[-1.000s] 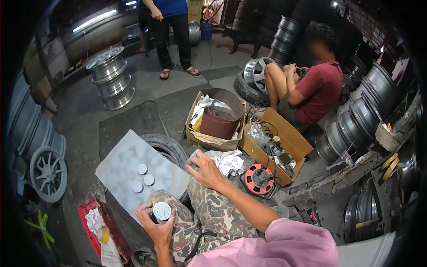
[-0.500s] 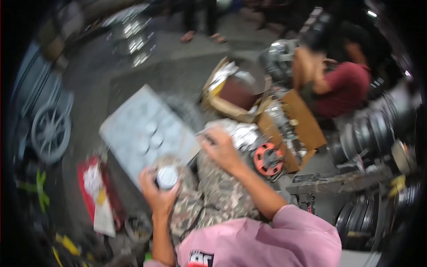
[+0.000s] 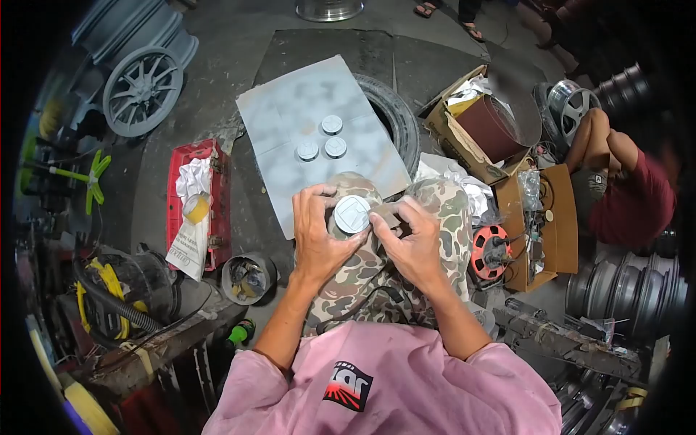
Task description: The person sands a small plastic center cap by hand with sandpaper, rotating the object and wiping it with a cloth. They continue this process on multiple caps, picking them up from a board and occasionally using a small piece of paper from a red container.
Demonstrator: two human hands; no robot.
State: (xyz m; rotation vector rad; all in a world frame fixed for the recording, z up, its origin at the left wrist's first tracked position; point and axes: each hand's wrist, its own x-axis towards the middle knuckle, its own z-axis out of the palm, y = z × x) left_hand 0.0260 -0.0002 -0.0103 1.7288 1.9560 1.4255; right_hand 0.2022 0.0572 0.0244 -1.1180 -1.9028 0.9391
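Note:
A round grey cap (image 3: 352, 214) with a raised pattern is gripped by my left hand (image 3: 319, 228), above my knees. At the cap's right edge, my right hand (image 3: 412, 235) pinches a small brownish piece (image 3: 387, 215), its fingertips close to or touching the cap. Beyond my knees lies a grey-coated flat board (image 3: 279, 123). Three similar round caps rest on it: one (image 3: 331, 125) farther back, one (image 3: 307, 150) at the left and one (image 3: 335, 147) at the right.
A red toolbox (image 3: 174, 196) and a metal can (image 3: 249, 279) stand at the left. At the right are an open carton (image 3: 562, 217), an orange reel (image 3: 491, 252) and a box with a brown roll (image 3: 486, 130). A person (image 3: 631, 185) sits beyond them.
My right hand has come across to the cap in my left hand, holding the brownish piece. The view has turned, and the scene is sharper.

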